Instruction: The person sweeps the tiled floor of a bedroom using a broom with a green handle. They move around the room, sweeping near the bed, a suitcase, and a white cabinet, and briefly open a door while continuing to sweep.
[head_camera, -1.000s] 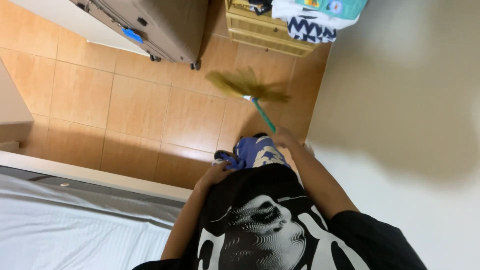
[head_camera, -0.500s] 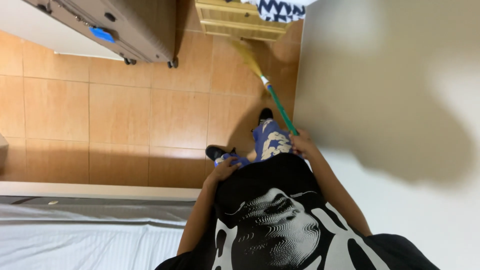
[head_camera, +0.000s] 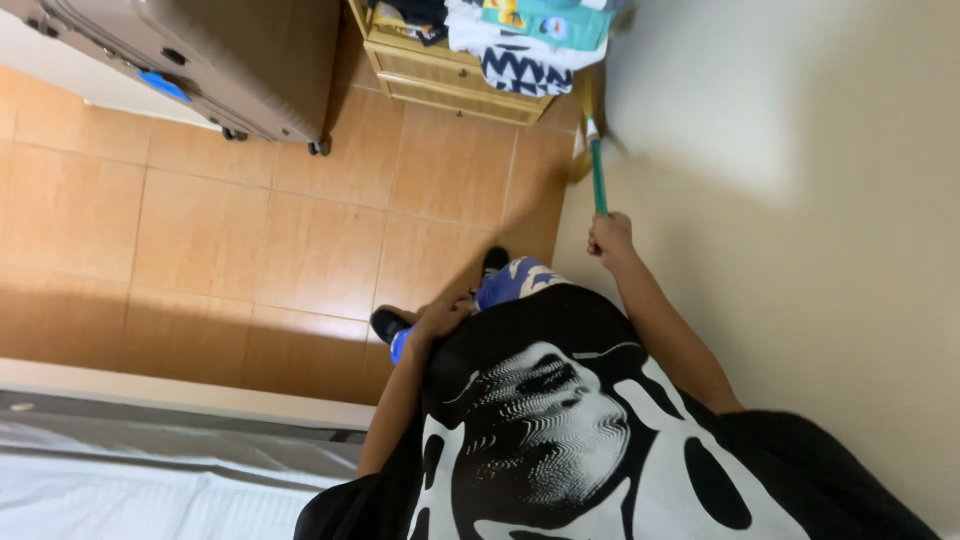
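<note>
Broom (head_camera: 597, 165) swung to wall (head_camera: 800, 200) edge, right hand (head_camera: 610, 238) gripping, open floor (head_camera: 250, 240) left

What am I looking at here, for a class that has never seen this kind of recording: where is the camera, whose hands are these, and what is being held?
There is no machine here. The single view comes from a camera worn on a person's head, looking down over their black shirt with a white print. The right hand grips the thin green handle of a broom, whose yellowish bristle end reaches toward the corner beside the cream wall. The left hand holds no tool and rests low by the person's hip. Below lies an orange-brown tiled floor. On it stand a grey wheeled suitcase and a light wooden shelf unit with folded clothes. A bed with a pale sheet fills the lower left.
</note>
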